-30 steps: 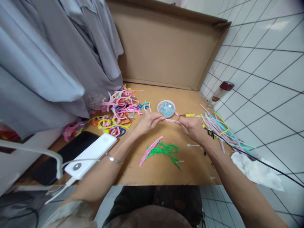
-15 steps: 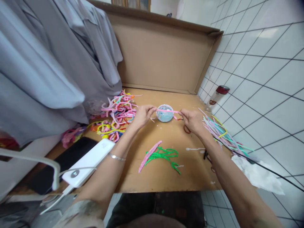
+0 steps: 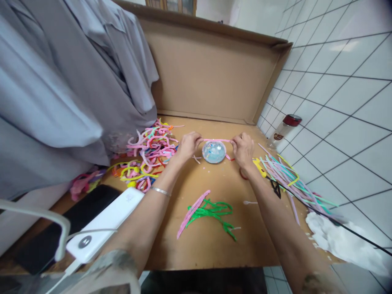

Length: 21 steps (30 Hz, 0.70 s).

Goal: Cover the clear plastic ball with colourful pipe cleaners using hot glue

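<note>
A pink pipe cleaner (image 3: 217, 140) is stretched level between my two hands, over the far rim of a small clear bowl (image 3: 214, 157) with bluish contents. My left hand (image 3: 190, 145) pinches its left end. At the other end, my right hand (image 3: 242, 148) has its fingers closed on it. Nearer to me lie a bundle of twisted green pipe cleaners (image 3: 214, 209) and a thicker pink twisted piece (image 3: 192, 214) resting partly against them. Beside my right wrist is a yellow-handled tool (image 3: 259, 167), partly hidden by the forearm.
On the left is a heap of coloured pipe cleaners (image 3: 153, 151), with a white power bank (image 3: 105, 224) and a dark phone (image 3: 70, 228) nearer. Straight pipe cleaners (image 3: 294, 179), a red-capped bottle (image 3: 283, 130), a black cable (image 3: 337, 222) and white fluff (image 3: 346, 241) line the right. A cardboard wall (image 3: 208, 73) stands behind.
The pink pipe cleaner has moved from across the bowl's middle to its far rim, still held at both ends. The yellow-handled tool now shows beside my right wrist. The view has shifted slightly.
</note>
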Each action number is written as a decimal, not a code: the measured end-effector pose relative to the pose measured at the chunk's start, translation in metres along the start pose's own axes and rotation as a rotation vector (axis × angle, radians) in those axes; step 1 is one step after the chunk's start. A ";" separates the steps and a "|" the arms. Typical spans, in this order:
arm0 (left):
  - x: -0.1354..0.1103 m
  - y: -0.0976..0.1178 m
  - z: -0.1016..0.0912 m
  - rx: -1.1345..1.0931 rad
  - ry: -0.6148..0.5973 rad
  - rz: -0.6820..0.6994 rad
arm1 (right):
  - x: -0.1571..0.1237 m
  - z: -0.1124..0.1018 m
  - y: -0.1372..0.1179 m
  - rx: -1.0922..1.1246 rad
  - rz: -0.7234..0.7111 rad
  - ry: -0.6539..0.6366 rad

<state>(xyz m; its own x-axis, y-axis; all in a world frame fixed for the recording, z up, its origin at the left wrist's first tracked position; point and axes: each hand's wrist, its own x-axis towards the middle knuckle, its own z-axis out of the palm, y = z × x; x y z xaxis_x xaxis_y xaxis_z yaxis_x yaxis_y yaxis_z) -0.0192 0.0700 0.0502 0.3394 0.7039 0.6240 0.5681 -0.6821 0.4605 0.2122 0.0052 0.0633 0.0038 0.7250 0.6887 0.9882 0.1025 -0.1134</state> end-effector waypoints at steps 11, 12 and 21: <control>-0.012 0.005 0.059 -0.015 0.217 -0.288 | -0.018 0.037 -0.017 0.031 0.166 0.098; -0.014 0.006 0.062 -0.023 0.227 -0.272 | -0.021 0.038 -0.018 0.034 0.165 0.093; -0.043 0.017 0.062 -0.047 0.158 -0.213 | -0.063 0.041 -0.018 0.026 0.112 0.063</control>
<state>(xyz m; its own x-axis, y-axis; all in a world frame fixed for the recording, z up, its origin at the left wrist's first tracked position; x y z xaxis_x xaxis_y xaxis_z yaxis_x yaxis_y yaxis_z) 0.0221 0.0407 -0.0081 0.0929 0.7954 0.5989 0.5771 -0.5331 0.6187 0.1879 -0.0140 -0.0072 0.1246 0.6885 0.7145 0.9768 0.0411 -0.2100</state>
